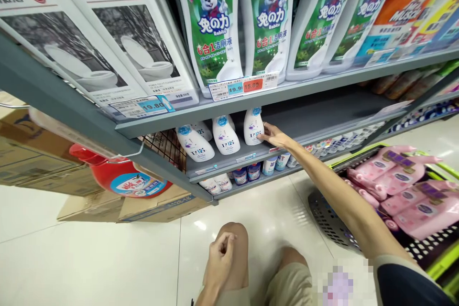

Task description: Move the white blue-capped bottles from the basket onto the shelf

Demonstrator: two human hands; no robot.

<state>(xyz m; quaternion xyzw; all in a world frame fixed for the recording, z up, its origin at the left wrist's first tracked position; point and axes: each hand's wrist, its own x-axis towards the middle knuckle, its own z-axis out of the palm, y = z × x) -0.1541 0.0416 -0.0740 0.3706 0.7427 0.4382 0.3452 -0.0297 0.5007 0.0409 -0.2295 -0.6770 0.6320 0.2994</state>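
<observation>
My right hand [273, 135] reaches onto the middle shelf and grips the right side of a white bottle [253, 129] with a blue round label near its top. The bottle stands upright on the shelf, with my thumb at its front; the far fingers are partly hidden. To its left stand more white bottles of the same kind, one close by [225, 137] and one at the shelf's left end [195, 143], with others partly hidden behind. My left hand [219, 258] rests by my bent knee, its fingers curled in with nothing seen in them.
Above, a shelf edge [229, 105] carries green-labelled bottles [210, 24] and white boxes [136, 52]. A basket [332, 222] with pink bottles [419, 210] stands at right. At left, a red jug [107, 172] sits by cardboard boxes [53, 167]. Tubs [254, 172] line the bottom shelf.
</observation>
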